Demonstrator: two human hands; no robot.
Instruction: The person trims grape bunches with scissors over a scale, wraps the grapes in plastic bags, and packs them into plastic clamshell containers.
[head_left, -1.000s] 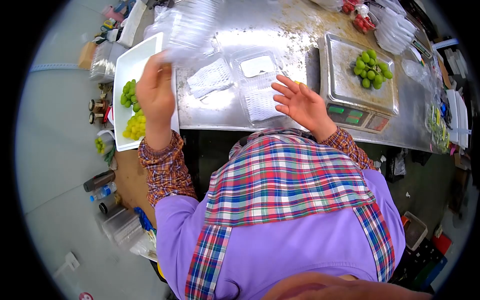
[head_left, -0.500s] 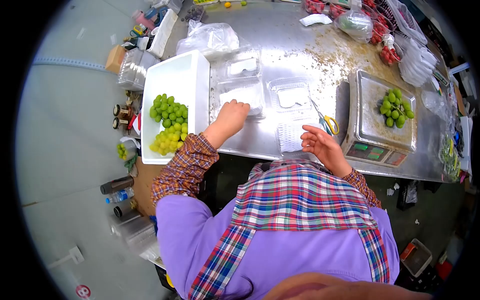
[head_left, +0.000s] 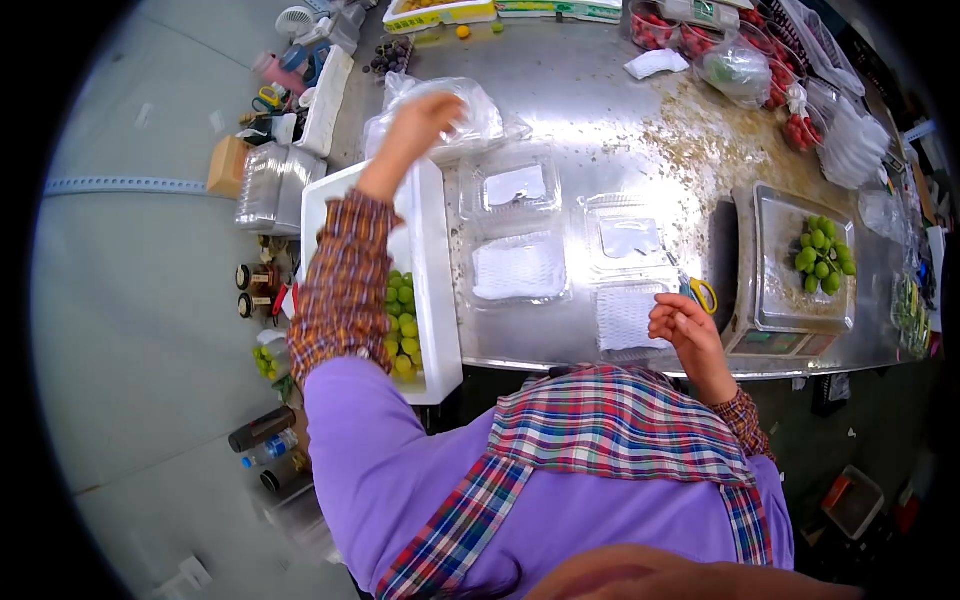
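On the steel table [head_left: 580,110], beyond the white tub [head_left: 440,290], lies the clear plastic bag [head_left: 487,118]; I judge it light, limp and slippery, best pinched by a gathered fold. The open clear boxes [head_left: 516,224] look thin and bendy, likely safest by their rims. My left grip [head_left: 428,120], blurred over the bag: closed or not, I can't tell. My right grip [head_left: 685,325], loosely spread and empty, is beside the scissors [head_left: 704,294].

Yellow-edged box [head_left: 440,17]: twelve o'clock
Small orange fruit [head_left: 463,32]: twelve o'clock, just beside that box
Red fruit [head_left: 779,88]: one to two o'clock
Tub [head_left: 853,503]: four o'clock
Water bottle [head_left: 270,447]: eight o'clock, blue-capped, beside a dark flask [head_left: 262,428]
Jars [head_left: 259,278]: nine o'clock, black-lidded pair
Brown block [head_left: 228,166]: ten o'clock
Dark grapes [head_left: 385,57]: eleven o'clock
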